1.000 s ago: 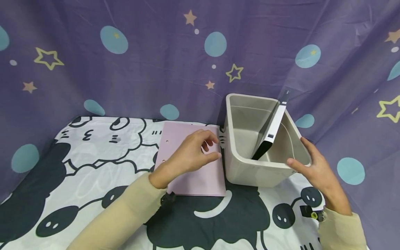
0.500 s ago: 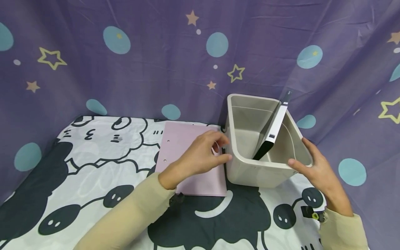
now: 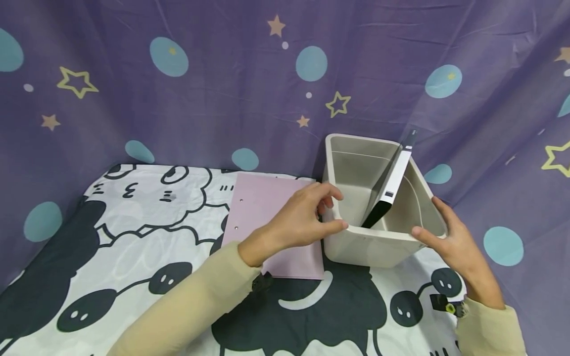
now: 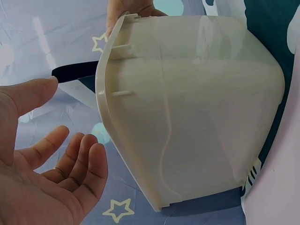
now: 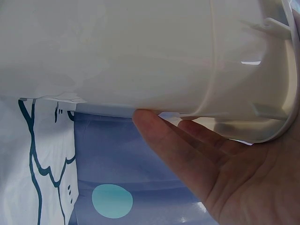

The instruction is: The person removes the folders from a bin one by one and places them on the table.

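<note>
A pale grey plastic bin (image 3: pixel 365 249) stands upright at the centre right in the head view. Inside it leans a black and white binder (image 3: pixel 394 175), its top end jutting past the back rim. My right hand (image 3: pixel 458 247) holds the bin's front right corner, thumb on the rim and fingers along the outer wall. In the right wrist view those fingers (image 5: pixel 164 150) lie against the wall. My left hand (image 3: pixel 303 217) is at the left rim, thumb and fingers apart. The left wrist view shows this hand (image 4: pixel 61 178) beside the rim with nothing between its fingers.
A pink folder (image 3: pixel 254 198) with small holes along its left edge lies left of the bin, partly under my left forearm. Black and white sheep-print cloth (image 3: pixel 147 217) covers the surface. A purple curtain (image 3: pixel 222 99) rises close behind the bin.
My left hand has moved right, from above the pink folder to the bin's left rim. My right hand has stayed on the bin, and the binder leans as before.
</note>
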`<state>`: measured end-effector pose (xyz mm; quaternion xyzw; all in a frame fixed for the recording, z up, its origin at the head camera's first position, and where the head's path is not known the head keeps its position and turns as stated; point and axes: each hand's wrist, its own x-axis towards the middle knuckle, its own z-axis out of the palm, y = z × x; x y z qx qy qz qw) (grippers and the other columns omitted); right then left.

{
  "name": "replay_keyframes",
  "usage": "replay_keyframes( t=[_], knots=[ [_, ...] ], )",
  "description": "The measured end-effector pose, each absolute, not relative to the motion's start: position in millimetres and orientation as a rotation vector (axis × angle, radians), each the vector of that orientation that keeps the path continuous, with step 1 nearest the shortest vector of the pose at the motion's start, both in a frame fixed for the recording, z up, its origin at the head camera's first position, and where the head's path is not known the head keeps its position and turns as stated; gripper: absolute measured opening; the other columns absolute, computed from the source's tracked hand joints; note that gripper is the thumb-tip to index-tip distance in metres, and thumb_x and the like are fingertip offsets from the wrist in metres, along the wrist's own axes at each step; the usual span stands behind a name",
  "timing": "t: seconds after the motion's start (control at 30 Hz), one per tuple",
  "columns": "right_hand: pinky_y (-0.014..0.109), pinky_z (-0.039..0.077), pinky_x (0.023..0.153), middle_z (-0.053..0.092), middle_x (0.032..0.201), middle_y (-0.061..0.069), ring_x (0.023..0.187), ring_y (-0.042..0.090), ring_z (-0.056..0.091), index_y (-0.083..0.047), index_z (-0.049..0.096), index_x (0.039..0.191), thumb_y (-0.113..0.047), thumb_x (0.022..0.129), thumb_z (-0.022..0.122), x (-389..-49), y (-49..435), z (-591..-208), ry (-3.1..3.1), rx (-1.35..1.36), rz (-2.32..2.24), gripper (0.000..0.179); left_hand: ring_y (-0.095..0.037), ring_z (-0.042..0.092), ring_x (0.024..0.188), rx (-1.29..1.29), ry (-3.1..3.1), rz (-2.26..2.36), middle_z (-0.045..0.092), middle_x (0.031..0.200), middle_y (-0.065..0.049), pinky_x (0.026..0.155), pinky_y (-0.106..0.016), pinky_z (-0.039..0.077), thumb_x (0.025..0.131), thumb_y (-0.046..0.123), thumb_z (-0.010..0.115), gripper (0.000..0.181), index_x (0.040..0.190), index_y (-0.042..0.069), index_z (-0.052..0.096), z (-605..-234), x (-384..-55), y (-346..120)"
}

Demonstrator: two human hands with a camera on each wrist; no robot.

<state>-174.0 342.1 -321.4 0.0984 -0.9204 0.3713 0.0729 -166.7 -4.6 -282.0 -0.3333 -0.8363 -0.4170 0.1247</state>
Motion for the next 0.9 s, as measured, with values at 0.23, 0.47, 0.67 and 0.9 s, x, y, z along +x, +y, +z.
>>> replay_keyframes(
  t=[0.23,0.47,0.67,0.9],
  knots=[
    [0.045,0.036,0.086,0.029,0.148,0.026,0.12,0.042,0.039,-0.014,0.011,0.154,-0.028,0.088,0.068,-173,342,-320,-2.764,0.298,1.108,0.089,-0.013,0.056,0.075,-1.016,-2.423,-1.222,0.056,0.092,-0.004,0.07,-0.019,0.047,0.079,0.022,0.078,0.036,0.108,0.011,0.06,-278,-168,3],
    [0.034,0.035,0.085,0.03,0.147,0.026,0.119,0.041,0.04,-0.013,0.013,0.154,-0.028,0.087,0.068,-173,342,-320,-2.755,0.311,1.091,0.088,-0.01,0.057,0.074,-1.023,-2.411,-1.224,0.056,0.092,0.001,0.07,-0.018,0.047,0.079,0.022,0.078,0.04,0.112,0.012,0.059,-273,-171,10],
    [0.033,0.035,0.083,0.031,0.146,0.026,0.119,0.041,0.04,-0.013,0.013,0.154,-0.028,0.087,0.068,-173,341,-321,-2.752,0.308,1.089,0.088,-0.011,0.057,0.076,-1.052,-2.394,-1.218,0.056,0.094,0.0,0.07,-0.019,0.047,0.079,0.023,0.078,0.041,0.114,0.012,0.059,-269,-173,16],
    [0.054,0.035,0.088,0.028,0.148,0.026,0.121,0.043,0.038,-0.012,0.012,0.154,-0.028,0.087,0.068,-173,341,-320,-2.751,0.32,1.104,0.088,-0.008,0.055,0.076,-1.057,-2.39,-1.203,0.055,0.097,-0.001,0.07,-0.017,0.046,0.078,0.024,0.079,0.045,0.117,0.014,0.058,-267,-174,25]
  ],
)
